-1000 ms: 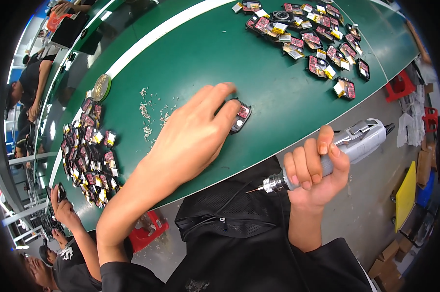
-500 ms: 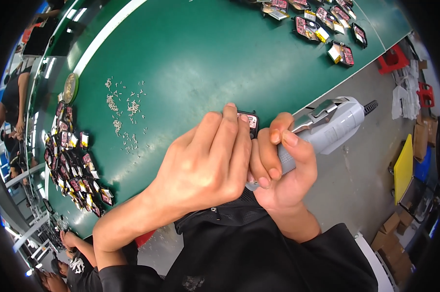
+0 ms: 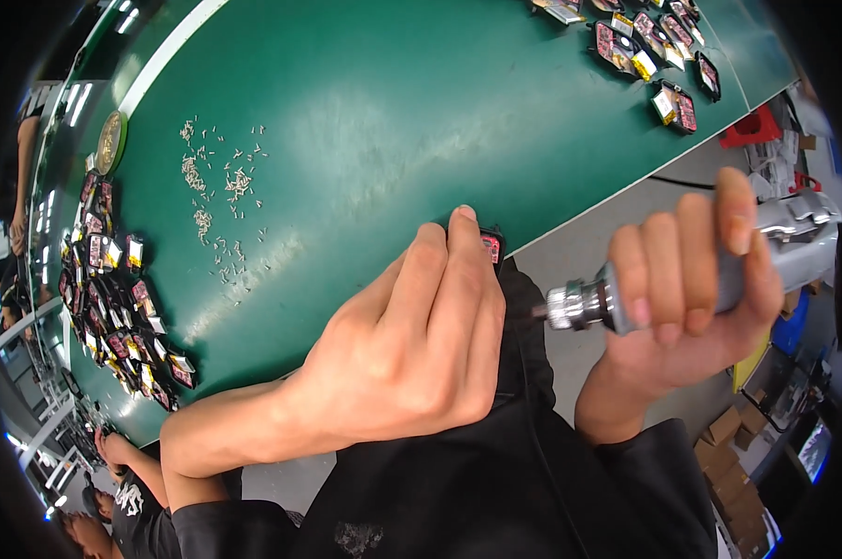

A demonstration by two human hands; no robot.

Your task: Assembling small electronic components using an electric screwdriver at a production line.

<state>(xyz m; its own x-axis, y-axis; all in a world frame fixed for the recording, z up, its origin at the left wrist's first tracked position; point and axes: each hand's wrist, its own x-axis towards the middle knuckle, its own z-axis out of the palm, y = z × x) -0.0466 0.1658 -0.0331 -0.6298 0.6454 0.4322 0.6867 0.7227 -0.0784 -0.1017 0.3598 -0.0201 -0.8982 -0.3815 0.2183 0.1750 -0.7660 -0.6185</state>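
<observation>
Near the table's front edge, my left hand (image 3: pixel 411 326) is closed over a small black case with a red circuit board (image 3: pixel 492 246). Only one corner of that case shows past my fingertips; the rest lies hidden under the hand. To the right, my right hand (image 3: pixel 686 289) wraps around a grey electric screwdriver (image 3: pixel 581 306). Its metal nose points left toward my left hand, with a gap between the tip and the case. On the green table (image 3: pixel 374 121), loose small screws (image 3: pixel 239 182) lie scattered to the left.
Several open black cases with boards and silver battery packs (image 3: pixel 113 298) are heaped at the left. More such cases (image 3: pixel 616 47) lie at the far right. A round green-rimmed dish (image 3: pixel 111 142) sits at the far left. Another person (image 3: pixel 136 508) is at lower left; cardboard boxes (image 3: pixel 728 466) stand at right.
My right hand has drawn the screwdriver to the right, away from the case and my left hand. The left hand keeps its hold. The view has shifted slightly.
</observation>
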